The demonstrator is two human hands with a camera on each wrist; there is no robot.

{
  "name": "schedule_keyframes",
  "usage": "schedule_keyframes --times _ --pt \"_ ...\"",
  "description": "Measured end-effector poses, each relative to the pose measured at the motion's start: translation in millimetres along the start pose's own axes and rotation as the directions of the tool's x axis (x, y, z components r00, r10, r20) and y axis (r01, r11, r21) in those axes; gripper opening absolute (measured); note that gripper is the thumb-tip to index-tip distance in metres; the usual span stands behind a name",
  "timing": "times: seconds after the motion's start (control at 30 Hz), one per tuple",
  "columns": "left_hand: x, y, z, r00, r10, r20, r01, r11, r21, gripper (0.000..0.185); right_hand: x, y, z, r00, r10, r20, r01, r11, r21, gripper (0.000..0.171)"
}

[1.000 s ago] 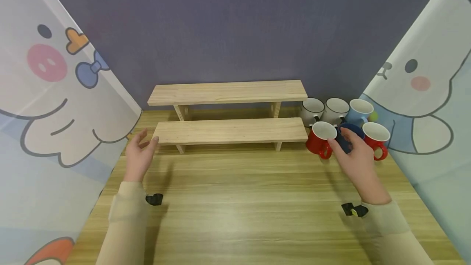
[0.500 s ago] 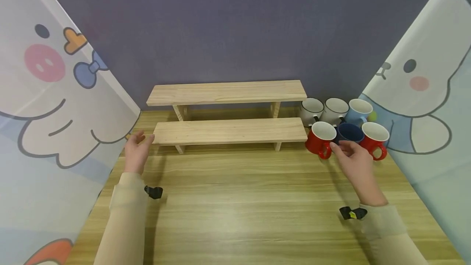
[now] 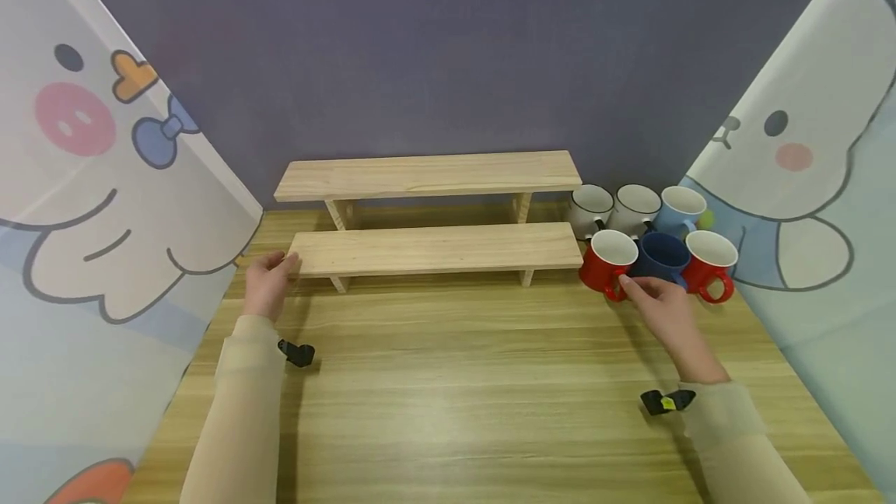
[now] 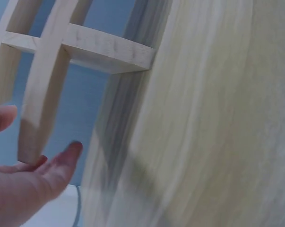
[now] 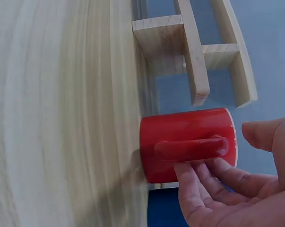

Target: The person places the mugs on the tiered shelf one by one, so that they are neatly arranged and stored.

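At the left end of the lower wooden shelf (image 3: 434, 249), my left hand (image 3: 264, 286) has its fingers beside the board. In the left wrist view the board end lies between the thumb (image 4: 2, 118) and the fingers, with a gap at the thumb. My right hand (image 3: 665, 316) reaches to the handle of a red mug (image 3: 598, 269) with a white inside. Its fingertips (image 5: 184, 169) are right at the handle's side in the right wrist view, while the thumb stands apart above the mug's rim. A dark blue mug (image 3: 658, 259) sits just behind this hand.
An upper wooden shelf (image 3: 427, 176) runs behind the lower one. Another red mug (image 3: 708, 259), a light blue mug (image 3: 680, 208) and two white mugs, one a white mug (image 3: 635, 208) with a black handle, crowd the right back corner. Printed side panels and a dark back wall (image 3: 448, 53) enclose the tabletop.
The left hand has closed in on the lower shelf's end, its fingers drawing together. The right hand has moved down and left to the red mug's handle, uncovering the dark blue mug.
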State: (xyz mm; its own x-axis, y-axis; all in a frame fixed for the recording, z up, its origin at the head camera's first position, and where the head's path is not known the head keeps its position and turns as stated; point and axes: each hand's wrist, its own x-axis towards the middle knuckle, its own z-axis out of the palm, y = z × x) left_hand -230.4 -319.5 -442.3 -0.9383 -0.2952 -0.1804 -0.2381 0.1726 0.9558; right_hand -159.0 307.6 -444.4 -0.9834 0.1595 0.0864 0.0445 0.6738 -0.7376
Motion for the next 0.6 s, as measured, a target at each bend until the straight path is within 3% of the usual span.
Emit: schedule_keyframes --times 0.3,0.6 --pt "9.1 -10.0 4.1 1.0 0.029 0.0 -0.029 0.998 -0.051 0.066 4.3 4.7 4.7 0.999 0.03 0.032 -0.032 0.997 0.076 0.057" --pt "6.2 -5.0 3.3 1.0 0.008 0.006 -0.006 0.982 -0.186 0.058 8.3 8.0 12.2 0.998 -0.002 0.055 -0.013 0.962 0.274 0.05"
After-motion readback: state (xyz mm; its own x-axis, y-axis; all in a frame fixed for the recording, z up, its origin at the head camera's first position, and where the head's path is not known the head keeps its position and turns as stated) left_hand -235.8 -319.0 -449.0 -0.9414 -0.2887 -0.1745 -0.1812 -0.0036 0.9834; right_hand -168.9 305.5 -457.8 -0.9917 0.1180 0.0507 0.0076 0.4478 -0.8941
